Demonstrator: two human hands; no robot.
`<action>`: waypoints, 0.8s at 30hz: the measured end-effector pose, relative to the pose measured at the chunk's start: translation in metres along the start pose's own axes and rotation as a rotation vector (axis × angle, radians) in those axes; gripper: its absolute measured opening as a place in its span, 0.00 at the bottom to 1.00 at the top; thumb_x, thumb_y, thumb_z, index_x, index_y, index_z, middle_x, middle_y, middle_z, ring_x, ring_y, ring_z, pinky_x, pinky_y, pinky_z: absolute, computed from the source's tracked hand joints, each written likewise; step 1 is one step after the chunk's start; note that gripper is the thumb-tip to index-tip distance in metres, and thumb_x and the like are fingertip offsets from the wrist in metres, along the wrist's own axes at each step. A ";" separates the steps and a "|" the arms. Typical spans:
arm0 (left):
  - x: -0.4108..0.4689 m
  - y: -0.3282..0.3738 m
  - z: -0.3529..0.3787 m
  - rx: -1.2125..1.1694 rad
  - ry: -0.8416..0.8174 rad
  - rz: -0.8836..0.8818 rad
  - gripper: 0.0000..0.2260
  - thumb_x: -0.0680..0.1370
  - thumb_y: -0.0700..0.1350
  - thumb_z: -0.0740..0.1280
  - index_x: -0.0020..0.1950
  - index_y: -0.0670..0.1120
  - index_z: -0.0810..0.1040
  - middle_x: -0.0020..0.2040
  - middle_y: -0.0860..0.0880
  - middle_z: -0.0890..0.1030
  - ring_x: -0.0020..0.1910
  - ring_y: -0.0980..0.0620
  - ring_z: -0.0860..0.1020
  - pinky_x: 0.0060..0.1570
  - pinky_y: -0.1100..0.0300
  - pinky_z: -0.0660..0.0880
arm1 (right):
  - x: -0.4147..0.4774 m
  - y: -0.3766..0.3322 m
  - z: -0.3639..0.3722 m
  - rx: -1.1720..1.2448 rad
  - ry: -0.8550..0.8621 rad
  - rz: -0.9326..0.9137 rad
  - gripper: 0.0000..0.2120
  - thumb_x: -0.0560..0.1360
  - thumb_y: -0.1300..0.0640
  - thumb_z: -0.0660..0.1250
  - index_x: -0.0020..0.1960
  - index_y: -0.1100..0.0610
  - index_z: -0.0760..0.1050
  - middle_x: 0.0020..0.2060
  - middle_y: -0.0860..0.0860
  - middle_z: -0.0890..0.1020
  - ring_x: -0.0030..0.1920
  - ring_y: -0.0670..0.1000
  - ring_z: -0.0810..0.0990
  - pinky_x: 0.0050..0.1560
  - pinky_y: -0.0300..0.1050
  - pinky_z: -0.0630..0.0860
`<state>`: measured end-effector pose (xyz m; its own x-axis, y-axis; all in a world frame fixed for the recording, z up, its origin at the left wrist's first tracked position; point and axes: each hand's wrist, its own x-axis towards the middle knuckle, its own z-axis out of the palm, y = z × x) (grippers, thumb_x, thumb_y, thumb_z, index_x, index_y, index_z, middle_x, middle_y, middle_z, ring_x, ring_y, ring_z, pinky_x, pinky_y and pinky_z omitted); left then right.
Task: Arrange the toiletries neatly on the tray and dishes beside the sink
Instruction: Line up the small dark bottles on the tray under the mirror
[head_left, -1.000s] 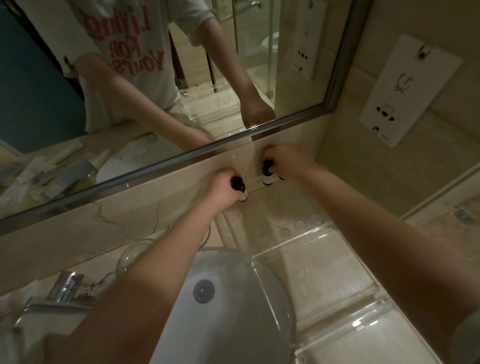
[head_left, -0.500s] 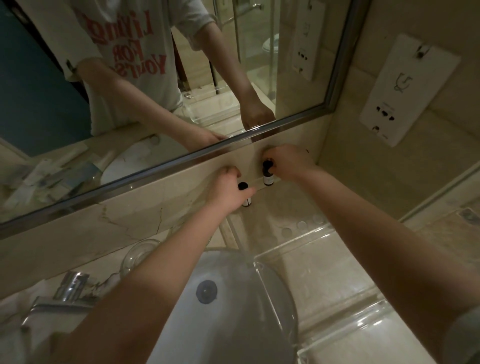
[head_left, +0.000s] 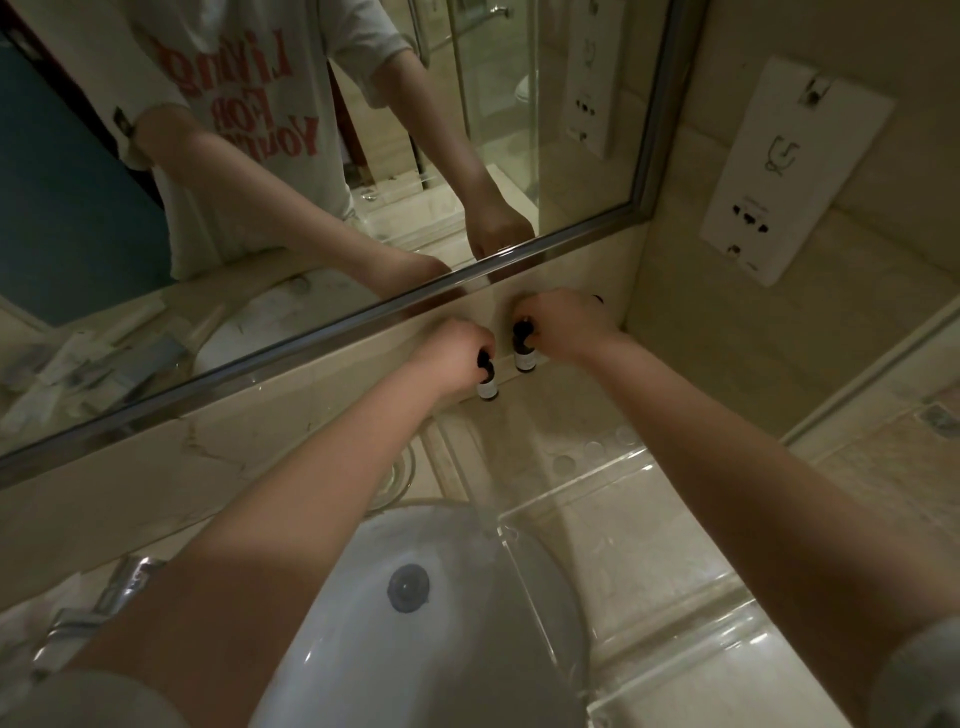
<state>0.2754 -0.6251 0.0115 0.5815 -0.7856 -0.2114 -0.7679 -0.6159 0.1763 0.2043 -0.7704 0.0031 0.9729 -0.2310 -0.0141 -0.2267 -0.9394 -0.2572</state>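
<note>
Both hands are curled on small dark-capped bottles at the back of the counter (head_left: 524, 415), under the mirror (head_left: 311, 156). Our left hand (head_left: 452, 358) wraps its fingers over the cap of the left bottle (head_left: 487, 384). Our right hand (head_left: 563, 327) holds the right bottle (head_left: 523, 351) by its neck. Half a second ago the left cap showed clear of our fingers; now they close over it, and the two bottles stand a little nearer each other. The right hand's hold looks unchanged.

Each bottle has a pale label, too small for us to read. In the mirror the shirt (head_left: 234, 104) shows reversed red letters, "Living For Your" and more that we cannot make out. The wall plate (head_left: 779, 171) has small print that we cannot read.

Both bottles stand upright just below our fingers, side by side and just apart. They are well behind the clear tray (head_left: 623, 545), which lies to the right of the sink (head_left: 337, 623).
</note>
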 end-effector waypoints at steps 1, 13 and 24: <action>0.001 0.001 0.001 0.018 0.000 0.010 0.12 0.75 0.40 0.66 0.58 0.42 0.78 0.55 0.42 0.79 0.54 0.44 0.76 0.49 0.58 0.72 | 0.000 0.000 0.000 0.001 -0.002 -0.002 0.11 0.75 0.58 0.64 0.56 0.52 0.77 0.49 0.53 0.82 0.49 0.55 0.79 0.44 0.46 0.75; 0.006 0.007 0.000 0.058 0.070 -0.015 0.13 0.76 0.39 0.64 0.61 0.39 0.76 0.59 0.39 0.77 0.58 0.41 0.75 0.53 0.55 0.72 | 0.001 0.003 -0.005 -0.001 -0.005 -0.057 0.11 0.74 0.59 0.66 0.57 0.53 0.78 0.51 0.52 0.81 0.50 0.55 0.79 0.43 0.44 0.72; -0.001 0.009 -0.001 0.084 0.104 -0.017 0.14 0.77 0.39 0.62 0.61 0.39 0.75 0.58 0.39 0.77 0.56 0.40 0.75 0.53 0.51 0.73 | -0.001 0.002 -0.006 0.005 -0.023 -0.061 0.13 0.73 0.59 0.66 0.57 0.52 0.77 0.51 0.52 0.81 0.50 0.55 0.79 0.48 0.50 0.78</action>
<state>0.2685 -0.6298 0.0144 0.6164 -0.7794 -0.1121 -0.7746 -0.6258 0.0919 0.2022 -0.7737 0.0080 0.9856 -0.1678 -0.0204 -0.1672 -0.9502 -0.2631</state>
